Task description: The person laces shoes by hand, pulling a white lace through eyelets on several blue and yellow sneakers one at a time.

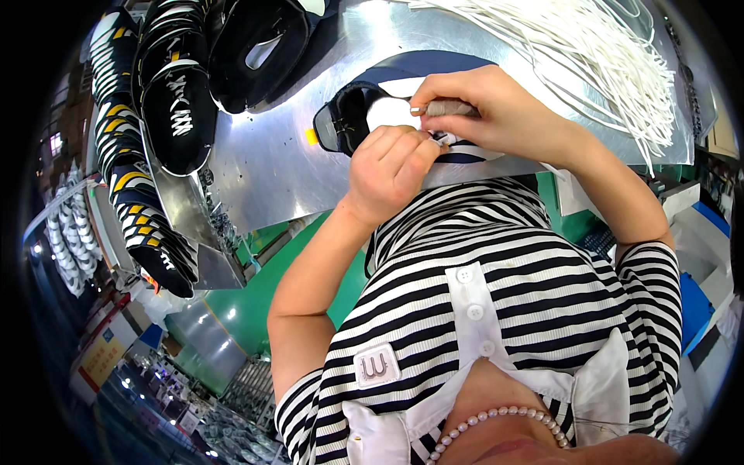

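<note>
A navy and white shoe upper [425, 65] lies on the metal table under my hands, its dark collar opening [350, 118] turned to the left. My left hand [391, 167] is closed over the near side of the upper, fingers curled and fingertips pinched by the eyelet area. My right hand [508, 108] is closed just beside it, holding a short beige-wrapped tool [452, 108] with a small pale tip. Bits of white lace [443, 138] show between the two hands. My fingers hide most of the eyelets.
A heap of white laces [589, 66] spreads over the table's far right. Black shoe uppers [180, 116] stand at the far left, beside a long stacked row of uppers with yellow marks [128, 182]. The metal table's [267, 174] near edge runs close to my body.
</note>
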Available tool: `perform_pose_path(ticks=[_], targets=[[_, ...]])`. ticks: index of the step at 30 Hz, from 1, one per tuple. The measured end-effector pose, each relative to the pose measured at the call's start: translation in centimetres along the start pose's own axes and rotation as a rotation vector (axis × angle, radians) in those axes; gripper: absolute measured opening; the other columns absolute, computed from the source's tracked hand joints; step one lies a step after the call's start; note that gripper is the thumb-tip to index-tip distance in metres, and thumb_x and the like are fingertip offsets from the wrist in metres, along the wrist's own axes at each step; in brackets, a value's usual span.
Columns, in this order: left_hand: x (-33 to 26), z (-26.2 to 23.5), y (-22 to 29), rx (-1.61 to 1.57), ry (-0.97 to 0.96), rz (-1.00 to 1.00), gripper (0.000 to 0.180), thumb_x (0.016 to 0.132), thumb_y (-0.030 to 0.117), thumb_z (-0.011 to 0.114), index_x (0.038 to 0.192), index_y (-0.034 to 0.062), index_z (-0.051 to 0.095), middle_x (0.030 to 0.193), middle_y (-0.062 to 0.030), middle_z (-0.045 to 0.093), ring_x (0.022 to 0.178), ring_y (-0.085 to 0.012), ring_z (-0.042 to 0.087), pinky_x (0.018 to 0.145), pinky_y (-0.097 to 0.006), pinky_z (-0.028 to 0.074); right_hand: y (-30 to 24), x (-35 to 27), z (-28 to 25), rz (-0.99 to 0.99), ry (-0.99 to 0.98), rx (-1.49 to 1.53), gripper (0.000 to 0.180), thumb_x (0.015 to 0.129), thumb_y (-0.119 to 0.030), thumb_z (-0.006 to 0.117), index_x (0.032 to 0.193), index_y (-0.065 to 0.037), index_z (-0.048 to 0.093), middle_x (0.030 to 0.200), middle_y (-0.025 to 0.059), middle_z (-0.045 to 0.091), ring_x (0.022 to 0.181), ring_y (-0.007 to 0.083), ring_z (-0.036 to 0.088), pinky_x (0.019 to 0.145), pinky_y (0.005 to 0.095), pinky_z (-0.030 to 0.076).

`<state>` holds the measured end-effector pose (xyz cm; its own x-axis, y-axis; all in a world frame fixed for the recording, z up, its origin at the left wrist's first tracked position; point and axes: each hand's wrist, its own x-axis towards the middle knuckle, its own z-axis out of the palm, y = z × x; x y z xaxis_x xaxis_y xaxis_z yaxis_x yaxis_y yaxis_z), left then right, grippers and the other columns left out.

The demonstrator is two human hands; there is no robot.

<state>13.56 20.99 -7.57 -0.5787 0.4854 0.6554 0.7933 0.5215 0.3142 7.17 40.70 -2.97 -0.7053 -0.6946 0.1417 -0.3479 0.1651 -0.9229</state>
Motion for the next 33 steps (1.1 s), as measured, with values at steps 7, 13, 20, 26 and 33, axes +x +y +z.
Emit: perform_pose_path(ticks=[7, 13, 20, 26, 33], targets=[[-0.4, -0.2, -0.2, 0.02, 0.027, -0.01, 0.025, 0.071, 0.008, 0.073, 0.092, 0.0051, 0.059, 0.085, -0.0081, 0.065, 0.075, -0.0228, 0.064, 0.062, -0.032, 0.05, 0.0, -0.5, -1.8, 0.186, -0.167, -0.238, 0.016, 0.087, -0.005, 0.066, 0.103, -0.002, 0.064, 0.082, 0.0099, 0.07, 0.07, 0.0189, 0.066, 0.066, 0.0272, 0.052], [0.2, -0.3, -0.3, -0.027, 0.003, -0.004, 0.041, 0.072, 0.004, 0.082, 0.1, 0.0064, 0.053, 0.078, -0.0081, 0.065, 0.067, -0.024, 0.064, 0.058, -0.032, 0.05, 1.2, -0.2, -1.6, 0.154, -0.198, -0.013, 0.017, 0.085, -0.005, 0.066, 0.102, -0.005, 0.065, 0.087, 0.0096, 0.071, 0.079, 0.0234, 0.069, 0.07, 0.0324, 0.052], [0.5, -0.3, 0.1, -0.052, 0.04, -0.036, 0.04, 0.073, 0.004, 0.082, 0.099, 0.0059, 0.053, 0.077, -0.0089, 0.065, 0.065, -0.0248, 0.063, 0.057, -0.032, 0.049, 0.9, -0.2, -1.3, 0.12, -0.234, -0.171, 0.019, 0.086, -0.001, 0.065, 0.105, -0.003, 0.063, 0.093, 0.0094, 0.07, 0.078, 0.0236, 0.067, 0.069, 0.0307, 0.052], [1.3, -0.2, 1.3, -0.152, 0.024, -0.114, 0.036, 0.072, 0.003, 0.083, 0.094, 0.0055, 0.054, 0.074, -0.0091, 0.062, 0.059, -0.0252, 0.058, 0.053, -0.033, 0.045, 0.5, -2.4, 0.0, -0.125, 0.152, -0.525, 0.028, 0.079, 0.002, 0.064, 0.106, -0.007, 0.063, 0.092, 0.0078, 0.067, 0.073, 0.0272, 0.065, 0.063, 0.0332, 0.052], [1.1, -1.1, 1.6, -0.154, -0.104, -0.239, 0.045, 0.075, 0.008, 0.083, 0.108, 0.0013, 0.053, 0.077, -0.0103, 0.064, 0.065, -0.0231, 0.063, 0.059, -0.029, 0.05, -2.0, -2.7, -3.6, 0.144, 0.998, -0.287, 0.019, 0.092, -0.001, 0.061, 0.111, 0.0, 0.058, 0.081, 0.0018, 0.062, 0.066, 0.0066, 0.051, 0.06, 0.0207, 0.043]])
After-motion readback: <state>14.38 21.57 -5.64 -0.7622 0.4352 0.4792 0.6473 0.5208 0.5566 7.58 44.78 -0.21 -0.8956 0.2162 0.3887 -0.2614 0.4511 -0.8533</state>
